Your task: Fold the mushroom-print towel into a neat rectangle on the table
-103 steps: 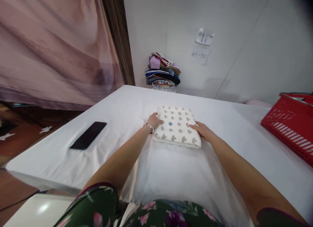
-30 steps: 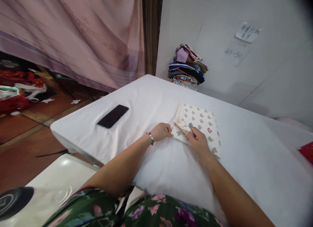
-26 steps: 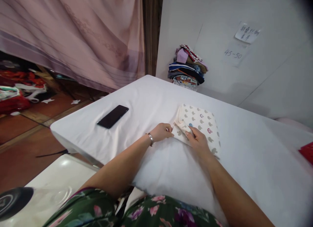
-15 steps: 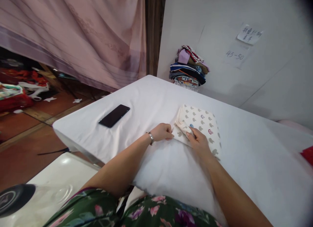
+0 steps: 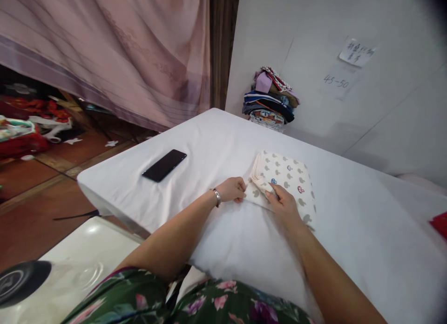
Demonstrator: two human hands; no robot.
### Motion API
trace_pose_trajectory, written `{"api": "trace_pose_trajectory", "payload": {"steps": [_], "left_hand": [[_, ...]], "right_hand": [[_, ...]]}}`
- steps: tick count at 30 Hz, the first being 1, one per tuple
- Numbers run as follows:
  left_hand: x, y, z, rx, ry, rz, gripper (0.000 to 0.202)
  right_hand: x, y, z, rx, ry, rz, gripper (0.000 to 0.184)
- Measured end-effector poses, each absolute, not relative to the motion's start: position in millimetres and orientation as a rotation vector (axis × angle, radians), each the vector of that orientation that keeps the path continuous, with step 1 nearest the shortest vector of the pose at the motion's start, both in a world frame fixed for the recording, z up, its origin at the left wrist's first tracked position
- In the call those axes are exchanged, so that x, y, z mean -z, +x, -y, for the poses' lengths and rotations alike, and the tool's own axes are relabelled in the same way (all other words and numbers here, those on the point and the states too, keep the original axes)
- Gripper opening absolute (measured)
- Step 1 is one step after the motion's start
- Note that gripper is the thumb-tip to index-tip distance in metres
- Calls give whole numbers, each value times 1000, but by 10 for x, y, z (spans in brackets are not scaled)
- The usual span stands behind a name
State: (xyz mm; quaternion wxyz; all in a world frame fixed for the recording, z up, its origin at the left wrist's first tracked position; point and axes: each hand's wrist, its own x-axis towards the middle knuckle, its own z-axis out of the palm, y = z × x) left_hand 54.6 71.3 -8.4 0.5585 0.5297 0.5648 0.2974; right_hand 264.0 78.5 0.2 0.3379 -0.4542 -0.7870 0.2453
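A folded cream cloth with grey mouse-head shapes and a few coloured ones lies on the white-covered table. It is stacked in several layers, and its near left corner is turned up. My right hand pinches that raised edge between thumb and fingers. At the cloth's lower left corner, my left hand is closed on the bottom layer. A silver bracelet circles my left wrist.
A black phone lies on the table's left part. Folded clothes are piled against the white wall at the back. A white stool stands at the lower left, and a pink curtain hangs behind.
Both hands keep their grip on the cloth. My left hand has shifted very slightly left; the cloth's shape is nearly the same.
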Motion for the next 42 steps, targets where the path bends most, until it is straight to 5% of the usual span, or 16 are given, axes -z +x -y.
{"api": "trace_pose_trajectory", "payload": {"steps": [21, 28, 31, 36, 42], "left_hand": [[147, 617, -719, -684, 1413, -1482, 36], [125, 590, -746, -774, 1284, -1576, 20], [109, 642, -720, -826, 1316, -1620, 28], [91, 764, -647, -783, 1540, -1804, 38], [123, 807, -630, -740, 1537, -1886, 41]], "right_hand": [[137, 2690, -816, -227, -965, 2385, 33], [126, 2686, -808, -76, -918, 2499, 34], [120, 2677, -803, -59, -940, 2533, 34], [65, 2636, -729, -82, -985, 2579, 37], [-158, 2842, -806, -505, -1200, 2360, 35]]}}
